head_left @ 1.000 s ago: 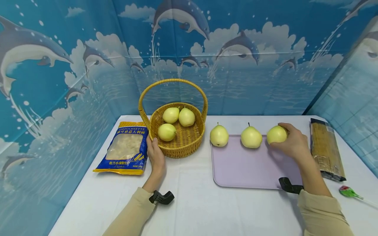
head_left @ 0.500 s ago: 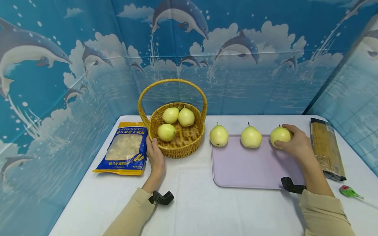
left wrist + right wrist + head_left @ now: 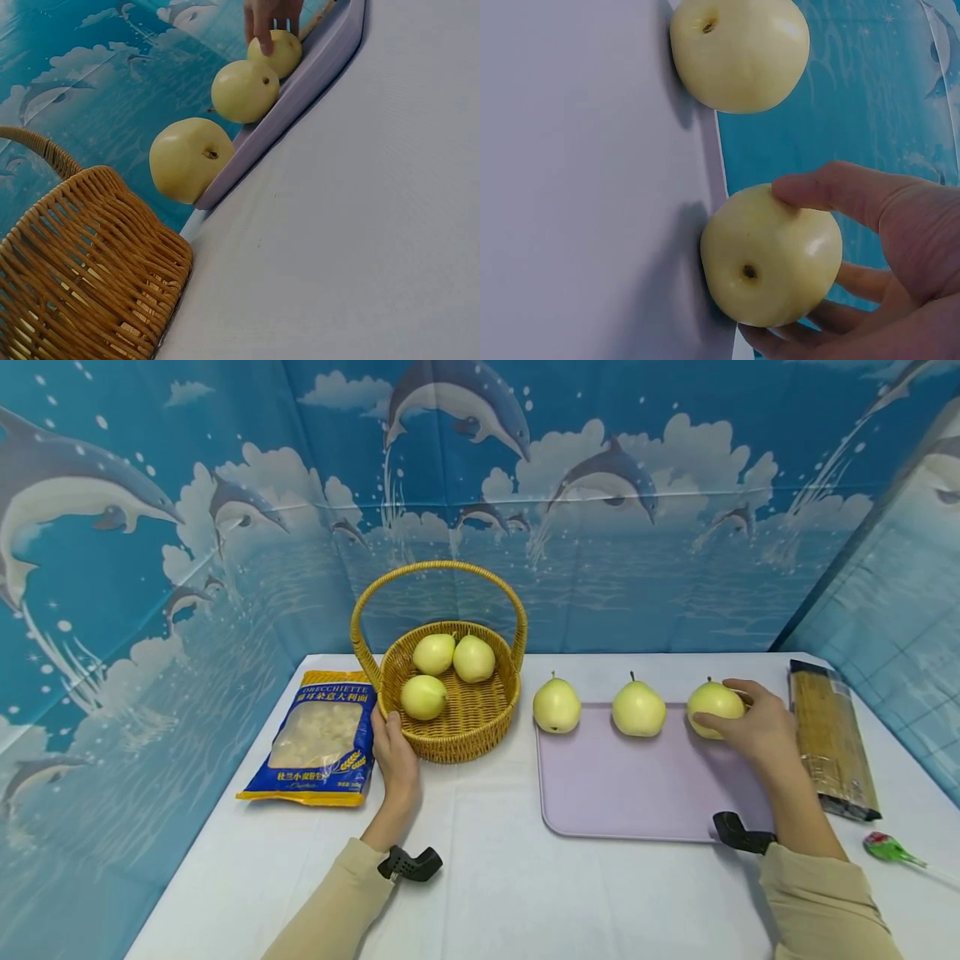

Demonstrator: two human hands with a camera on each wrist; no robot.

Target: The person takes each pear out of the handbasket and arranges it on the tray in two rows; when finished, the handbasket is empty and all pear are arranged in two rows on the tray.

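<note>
My right hand [image 3: 763,733] holds a pale yellow-green pear [image 3: 711,706] at the back right of the lilac tray [image 3: 637,797]. In the right wrist view, the thumb lies on one side of this pear [image 3: 769,259] and the fingers on the other. Two more pears stand along the tray's back edge, one in the middle [image 3: 638,710] and one at the left corner [image 3: 557,707]. With fingers extended, my left hand [image 3: 397,764] rests against the left side of a wicker basket [image 3: 465,746]. Several pears [image 3: 424,697] lie in the basket.
Left of the basket lies a blue and yellow bag of orecchiette pasta [image 3: 318,735]. A long pack of noodle-like strands [image 3: 831,739] lies right of the tray, with a lollipop [image 3: 888,847] nearer the front. Dolphin-printed curtains [image 3: 585,552] hang behind and beside the table.
My right hand and its pear have shifted slightly right, and the pear now stands upright, stem up, in line with the others. The left hand stays at the basket.
</note>
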